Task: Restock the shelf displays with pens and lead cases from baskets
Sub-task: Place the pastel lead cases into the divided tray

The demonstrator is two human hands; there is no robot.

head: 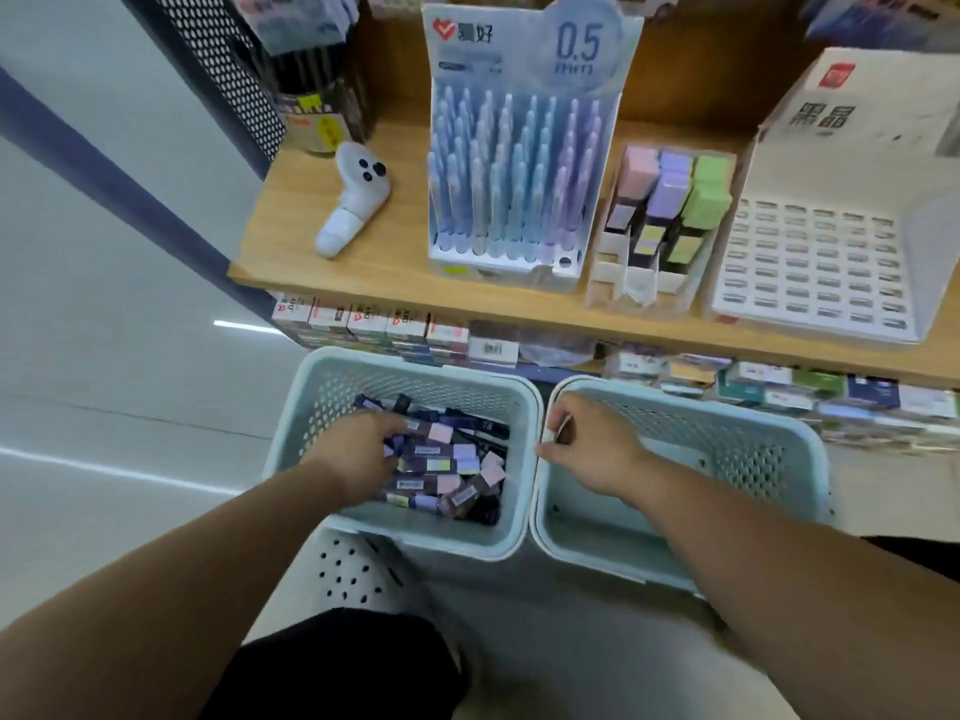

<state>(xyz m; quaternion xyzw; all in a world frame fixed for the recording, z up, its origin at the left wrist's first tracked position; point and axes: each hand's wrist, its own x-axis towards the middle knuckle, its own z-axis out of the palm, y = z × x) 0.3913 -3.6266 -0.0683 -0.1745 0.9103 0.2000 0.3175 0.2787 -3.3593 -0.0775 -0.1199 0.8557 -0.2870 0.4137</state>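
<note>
Lead cases [441,462] heaped in the left basket [322,376] are dug into by the left hand [363,449], its grip hidden, the right hand [587,449] curled, hold unclear, at the right basket [753,459] rim; cases scooped loosely could be spilled before the shelf display [660,226] is reached.

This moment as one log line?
left hand: among lead cases, left basket | right hand: pinches small white item at right basket

- 2 baskets, pale blue: left basket [332,402], right basket [753,449]
- 1 pen display [519,163]
- 1 lead case display [660,220], 3 columns
- 1 white slotted display box [821,262]
- 1 white controller [353,200]
- loose lead cases [447,459]: piled, uncountable
</note>
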